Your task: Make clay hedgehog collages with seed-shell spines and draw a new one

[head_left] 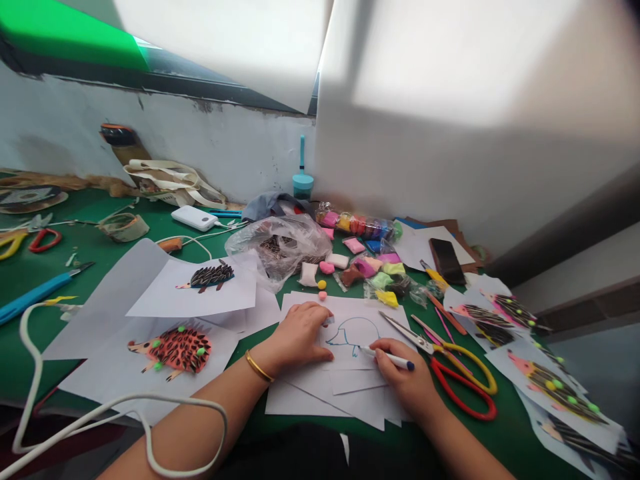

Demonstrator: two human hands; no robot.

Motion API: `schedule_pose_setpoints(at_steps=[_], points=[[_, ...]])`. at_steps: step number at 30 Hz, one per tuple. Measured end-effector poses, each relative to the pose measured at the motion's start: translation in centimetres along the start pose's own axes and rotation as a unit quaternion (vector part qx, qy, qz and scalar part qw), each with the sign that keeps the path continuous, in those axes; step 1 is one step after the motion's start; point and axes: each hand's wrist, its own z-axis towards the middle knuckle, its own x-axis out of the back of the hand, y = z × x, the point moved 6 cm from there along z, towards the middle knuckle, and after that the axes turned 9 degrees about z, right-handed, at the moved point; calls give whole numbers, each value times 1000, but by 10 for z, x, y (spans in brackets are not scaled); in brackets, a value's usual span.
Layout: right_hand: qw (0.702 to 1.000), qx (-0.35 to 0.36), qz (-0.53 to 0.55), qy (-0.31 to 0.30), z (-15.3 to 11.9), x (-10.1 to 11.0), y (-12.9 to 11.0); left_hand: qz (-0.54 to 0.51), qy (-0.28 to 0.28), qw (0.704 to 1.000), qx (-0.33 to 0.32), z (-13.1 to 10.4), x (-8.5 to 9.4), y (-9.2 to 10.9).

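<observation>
A hedgehog outline in blue lines shows on the white paper [310,393] in front of me. My right hand [403,377] grips a white marker [395,359] with a dark blue end, its tip at the lower edge of the drawing. Resting on the left part of the sheets is my left hand [303,337], its thumb and fingers apart; a small pale piece shows by its fingertips, and I cannot tell whether it is held. A gold bangle circles the left wrist. Scissors [440,350] with red and yellow handles lie right of my right hand.
Seed-covered hedgehog pictures lie at left [183,353] and right [560,387]. Behind the paper are a plastic bag of seeds [280,247] and colourful clay packets [367,267]. A phone [447,260] lies back right. A white cable [145,400] loops over my left forearm.
</observation>
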Motion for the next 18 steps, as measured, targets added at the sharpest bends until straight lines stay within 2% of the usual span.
schedule_pose_setpoints(at_steps=[9, 18], points=[[999, -3, 19, -30, -3, -4, 2, -3, -4, 1000, 3, 1, -1, -1], [999, -31, 37, 17, -2, 18, 15, -6, -3, 1000, 3, 0, 0, -1]])
